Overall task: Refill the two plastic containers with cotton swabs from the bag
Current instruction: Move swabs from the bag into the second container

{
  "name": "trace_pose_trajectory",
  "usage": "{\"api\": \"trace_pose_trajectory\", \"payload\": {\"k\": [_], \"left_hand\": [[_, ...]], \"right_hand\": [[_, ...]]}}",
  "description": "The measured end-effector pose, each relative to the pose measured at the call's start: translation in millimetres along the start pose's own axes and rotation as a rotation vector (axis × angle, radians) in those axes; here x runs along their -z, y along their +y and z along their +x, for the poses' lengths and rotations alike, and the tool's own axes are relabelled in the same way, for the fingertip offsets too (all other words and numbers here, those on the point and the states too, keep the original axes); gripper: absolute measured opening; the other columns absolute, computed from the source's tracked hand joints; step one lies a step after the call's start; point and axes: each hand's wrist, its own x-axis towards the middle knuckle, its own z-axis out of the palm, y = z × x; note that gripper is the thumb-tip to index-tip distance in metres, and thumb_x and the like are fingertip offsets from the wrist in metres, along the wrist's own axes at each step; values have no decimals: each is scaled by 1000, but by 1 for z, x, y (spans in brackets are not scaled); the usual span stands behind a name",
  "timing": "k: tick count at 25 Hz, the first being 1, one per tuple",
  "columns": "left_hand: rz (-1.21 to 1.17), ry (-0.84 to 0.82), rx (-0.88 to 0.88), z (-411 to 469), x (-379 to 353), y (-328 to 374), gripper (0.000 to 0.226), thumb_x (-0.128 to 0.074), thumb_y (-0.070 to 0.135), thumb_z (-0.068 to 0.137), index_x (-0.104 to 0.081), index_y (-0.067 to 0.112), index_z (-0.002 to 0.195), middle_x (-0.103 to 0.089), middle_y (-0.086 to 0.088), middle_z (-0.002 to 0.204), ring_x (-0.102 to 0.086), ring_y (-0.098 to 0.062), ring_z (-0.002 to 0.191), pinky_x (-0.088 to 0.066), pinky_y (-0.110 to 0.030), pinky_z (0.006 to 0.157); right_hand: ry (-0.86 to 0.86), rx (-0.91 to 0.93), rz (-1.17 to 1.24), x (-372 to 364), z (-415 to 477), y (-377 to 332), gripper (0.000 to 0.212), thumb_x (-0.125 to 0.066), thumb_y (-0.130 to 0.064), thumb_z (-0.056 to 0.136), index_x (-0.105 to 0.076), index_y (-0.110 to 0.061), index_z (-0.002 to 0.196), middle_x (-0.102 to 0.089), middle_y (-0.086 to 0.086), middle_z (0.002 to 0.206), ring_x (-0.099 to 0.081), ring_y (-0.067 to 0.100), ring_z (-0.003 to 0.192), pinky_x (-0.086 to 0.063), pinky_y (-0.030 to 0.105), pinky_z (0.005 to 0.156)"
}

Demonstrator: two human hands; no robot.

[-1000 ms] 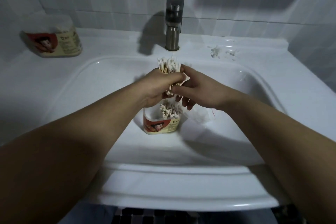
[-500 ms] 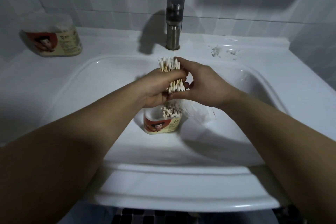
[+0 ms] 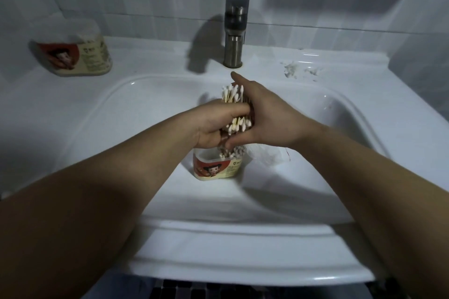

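Task is judged partly done. The open, red-labelled clear plastic container (image 3: pixel 216 167) directly below the hands holds some swabs. How full the matching second container (image 3: pixel 77 56), far to their left, is cannot be told. The left hand (image 3: pixel 213 125) clamps a bundle of wooden-stemmed cotton swabs (image 3: pixel 232 96), and the right hand (image 3: pixel 264 116) presses flat-fingered against the bundle. The clear plastic bag (image 3: pixel 267 155) lies under the right hand.

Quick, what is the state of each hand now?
Left hand: closed around the cotton swab bundle.
Right hand: open, straight fingers pressing the bundle's side.

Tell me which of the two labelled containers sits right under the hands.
The container in the sink basin, open-topped with swabs standing inside. The other container stands on the counter at back left, well away.
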Motion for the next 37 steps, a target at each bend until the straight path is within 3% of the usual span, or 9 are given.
{"api": "trace_pose_trajectory", "payload": {"k": [5, 10, 17, 21, 24, 27, 32, 35, 37], "left_hand": [[-68, -19, 31, 0, -2, 3, 16, -52, 8, 96, -67, 13, 93, -68, -8, 81, -68, -18, 73, -52, -30, 67], [-157, -36, 65, 0, 0, 1, 16, -52, 8, 99, -68, 9, 100, -74, -10, 85, -74, -20, 78, -61, -33, 68], [-94, -10, 52, -2, 0, 3, 11, -57, 9, 97, -66, 12, 92, -67, -7, 76, -65, -16, 61, -53, -26, 51], [95, 41, 1, 0, 1, 0, 17, -60, 7, 87, -70, 8, 101, -65, -11, 79, -61, -20, 68, -47, -26, 54], [261, -16, -81, -3, -3, -1, 14, -59, 1, 92, -66, 13, 96, -57, -2, 69, -55, -11, 61, -42, -23, 50], [408, -107, -136, -6, -8, -3, 14, -67, 1, 81, -65, 14, 86, -57, -4, 70, -55, -17, 67, -42, -28, 57], [432, -124, -150, -8, -12, -1, 22, -69, 5, 66, -67, 2, 87, -61, -19, 78, -57, -26, 76, -41, -43, 71], [488, -128, -178, -6, -9, -5, 35, -72, 8, 67, -72, 1, 101, -70, -30, 97, -67, -32, 82, -50, -49, 74], [459, -113, -167, -7, -5, -5, 41, -77, 12, 66, -72, 4, 106, -69, -31, 110, -70, -42, 106, -54, -58, 93]], "right_hand": [[102, 31, -59, 0, 3, -4, 119, -95, -44, 60, -31, -21, 158, -55, 0, 142, -52, 12, 128, -44, 31, 109], [-87, 50, 25, -3, 1, 3, 158, -98, -47, 51, 16, -31, 160, -32, 6, 153, -33, 13, 141, -35, 23, 113], [28, -5, -64, 6, 0, -3, 119, -92, -36, 68, -20, -24, 162, -53, -2, 144, -50, 11, 128, -40, 18, 99], [11, -50, 165, 8, -4, -1, 115, -91, -52, 62, -30, -35, 158, -52, -9, 144, -50, 0, 130, -43, 20, 106], [121, -55, 176, 8, -3, 0, 60, -69, -62, 81, -61, -34, 133, -67, -12, 124, -61, -2, 111, -50, 24, 97], [168, -108, 65, 8, -2, -4, 22, -60, -49, 96, -65, -27, 98, -69, -9, 88, -63, 4, 82, -47, 22, 72], [135, -133, 84, 12, -3, -11, 21, -47, -25, 100, -61, -27, 85, -64, -10, 80, -60, 9, 73, -43, 23, 61], [45, -212, 156, 10, -3, -13, 31, -45, -31, 103, -60, -32, 77, -58, -15, 71, -53, 2, 45, -40, 22, 43], [75, -193, 151, 4, -4, -14, 32, -51, -42, 102, -60, -35, 72, -60, -18, 65, -55, -5, 49, -38, 11, 46]]}}
